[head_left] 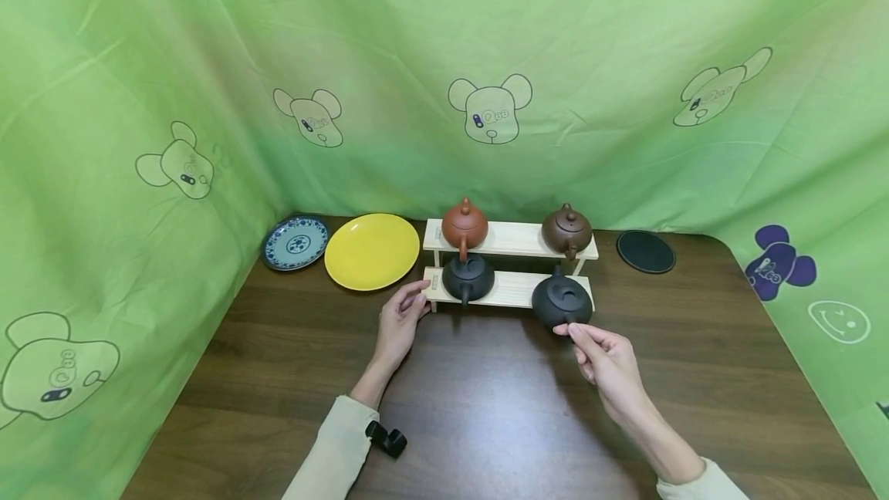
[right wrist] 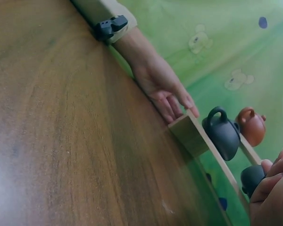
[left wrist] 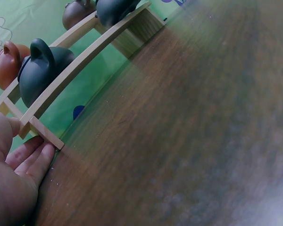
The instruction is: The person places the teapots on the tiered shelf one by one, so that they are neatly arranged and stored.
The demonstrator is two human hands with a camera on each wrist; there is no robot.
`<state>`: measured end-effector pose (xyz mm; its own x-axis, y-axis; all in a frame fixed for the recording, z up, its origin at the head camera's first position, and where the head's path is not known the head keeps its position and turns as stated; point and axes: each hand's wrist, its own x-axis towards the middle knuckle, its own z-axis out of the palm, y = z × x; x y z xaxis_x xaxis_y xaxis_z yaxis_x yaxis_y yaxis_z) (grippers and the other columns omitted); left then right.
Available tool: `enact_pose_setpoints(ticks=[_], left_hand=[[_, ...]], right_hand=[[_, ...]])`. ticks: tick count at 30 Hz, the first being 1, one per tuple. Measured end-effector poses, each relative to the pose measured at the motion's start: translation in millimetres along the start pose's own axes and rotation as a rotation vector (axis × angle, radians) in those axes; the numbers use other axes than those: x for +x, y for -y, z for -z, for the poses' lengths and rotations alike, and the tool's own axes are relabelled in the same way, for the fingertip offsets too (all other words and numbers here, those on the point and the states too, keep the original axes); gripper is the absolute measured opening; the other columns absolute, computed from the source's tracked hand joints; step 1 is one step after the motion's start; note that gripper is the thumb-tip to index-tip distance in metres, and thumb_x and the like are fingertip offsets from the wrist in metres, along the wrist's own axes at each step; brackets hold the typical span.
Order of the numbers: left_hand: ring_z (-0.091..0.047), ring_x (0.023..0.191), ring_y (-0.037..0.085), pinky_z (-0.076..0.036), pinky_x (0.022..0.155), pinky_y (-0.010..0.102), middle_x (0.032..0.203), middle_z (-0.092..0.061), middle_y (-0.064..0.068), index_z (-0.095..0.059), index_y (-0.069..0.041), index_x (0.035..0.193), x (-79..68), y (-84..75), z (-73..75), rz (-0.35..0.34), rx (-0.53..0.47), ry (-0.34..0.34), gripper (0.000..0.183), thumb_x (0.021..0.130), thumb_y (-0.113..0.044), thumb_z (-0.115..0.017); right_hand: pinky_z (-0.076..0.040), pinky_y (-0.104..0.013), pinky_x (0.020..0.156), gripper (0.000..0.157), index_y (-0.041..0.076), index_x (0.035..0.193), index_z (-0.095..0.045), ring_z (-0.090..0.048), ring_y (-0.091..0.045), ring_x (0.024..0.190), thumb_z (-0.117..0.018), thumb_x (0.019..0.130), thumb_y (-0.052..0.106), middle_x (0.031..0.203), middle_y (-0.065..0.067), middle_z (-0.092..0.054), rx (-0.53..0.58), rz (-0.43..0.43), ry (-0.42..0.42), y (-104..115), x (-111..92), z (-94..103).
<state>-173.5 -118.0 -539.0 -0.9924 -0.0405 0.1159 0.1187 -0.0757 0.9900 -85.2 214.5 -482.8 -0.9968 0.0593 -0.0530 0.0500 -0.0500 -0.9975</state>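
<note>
My right hand (head_left: 611, 365) pinches the handle of a black teapot (head_left: 561, 301) at the right end of the lower tier of a pale wooden two-tier rack (head_left: 515, 284). Whether that teapot's base touches the board cannot be told. At the rack's left end my left hand (head_left: 399, 324) holds the lower board's corner, thumb (left wrist: 12, 126) at the top and fingers (left wrist: 40, 162) by the leg. Beside it on that tier sits a second black teapot (head_left: 468, 278). On the upper tier stand a reddish-orange teapot (head_left: 465, 224) at left and a dark brown teapot (head_left: 566, 230) at right.
Left of the rack lie a yellow plate (head_left: 372, 251) and a blue patterned plate (head_left: 296, 243). A round black coaster-like disc (head_left: 646, 251) is at the right. All rest on a dark wooden table (head_left: 472, 407), with green printed cloth (head_left: 389, 37) hanging behind and at the sides.
</note>
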Motion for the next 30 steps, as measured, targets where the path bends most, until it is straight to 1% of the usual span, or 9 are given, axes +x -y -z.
enact_pose_setpoints(ticks=[7,11,15,19,23,26,30], left_hand=[[-0.073,0.118,0.013,-0.065,0.106,0.036,0.143,-0.069,0.029,-0.068,0.012,0.138,-1.0,-0.9,0.2,-0.005,0.008,0.001,0.028,0.112,0.005,-0.06],[-0.072,0.119,0.015,-0.065,0.107,0.036,0.143,-0.069,0.029,-0.068,0.011,0.138,-0.5,-1.6,0.0,-0.004,0.01,0.003,0.028,0.112,0.004,-0.06],[-0.073,0.119,0.016,-0.065,0.107,0.035,0.143,-0.069,0.029,-0.068,0.011,0.139,-0.4,-1.0,0.2,0.004,0.006,0.002,0.028,0.112,0.004,-0.06],[-0.073,0.117,0.013,-0.065,0.106,0.035,0.143,-0.069,0.03,-0.068,0.011,0.139,-0.7,-0.1,0.7,0.001,-0.003,0.002,0.029,0.112,0.004,-0.06],[-0.073,0.115,0.009,-0.065,0.106,0.034,0.142,-0.069,0.031,-0.068,0.012,0.139,-1.3,-0.2,0.6,-0.004,-0.009,0.001,0.029,0.112,0.005,-0.06],[-0.073,0.113,0.008,-0.065,0.106,0.034,0.142,-0.069,0.031,-0.068,0.012,0.139,-1.3,-0.5,0.2,-0.003,-0.009,-0.001,0.029,0.112,0.005,-0.06],[-0.073,0.112,0.007,-0.065,0.106,0.034,0.142,-0.069,0.031,-0.067,0.012,0.138,-1.0,0.6,0.2,-0.005,-0.01,-0.001,0.029,0.112,0.005,-0.06]], right_hand=[[-0.011,-0.042,0.045,0.028,-0.008,0.111,-0.08,-0.036,-0.003,0.051,-0.065,0.115,0.016,0.065,0.007,-0.049,0.009,0.016,-0.02,-5.6,8.5,-4.0],[-0.012,-0.041,0.046,0.032,-0.012,0.114,-0.077,-0.036,-0.002,0.051,-0.065,0.115,0.017,0.065,0.007,-0.05,0.008,0.022,-0.022,-7.1,13.4,-5.3],[-0.012,-0.041,0.046,0.034,-0.014,0.116,-0.076,-0.036,-0.002,0.051,-0.065,0.115,0.018,0.065,0.007,-0.05,0.008,0.018,-0.021,-7.8,17.9,-7.0],[-0.013,-0.038,0.046,0.032,-0.012,0.115,-0.077,-0.037,-0.001,0.051,-0.065,0.115,0.018,0.066,0.007,-0.051,0.016,0.009,-0.03,-7.7,22.3,-9.8],[-0.016,-0.03,0.043,0.027,-0.004,0.112,-0.081,-0.037,-0.001,0.051,-0.065,0.115,0.017,0.066,0.007,-0.051,0.033,0.005,-0.047,-6.4,25.7,-13.0],[-0.016,-0.03,0.043,0.026,-0.002,0.11,-0.082,-0.036,-0.002,0.051,-0.065,0.115,0.017,0.066,0.006,-0.051,0.047,0.009,-0.061,-5.1,27.5,-15.2],[-0.012,-0.034,0.046,0.028,-0.006,0.112,-0.08,-0.035,-0.002,0.051,-0.065,0.115,0.017,0.066,0.006,-0.05,0.054,0.008,-0.071,-4.3,29.5,-17.3]])
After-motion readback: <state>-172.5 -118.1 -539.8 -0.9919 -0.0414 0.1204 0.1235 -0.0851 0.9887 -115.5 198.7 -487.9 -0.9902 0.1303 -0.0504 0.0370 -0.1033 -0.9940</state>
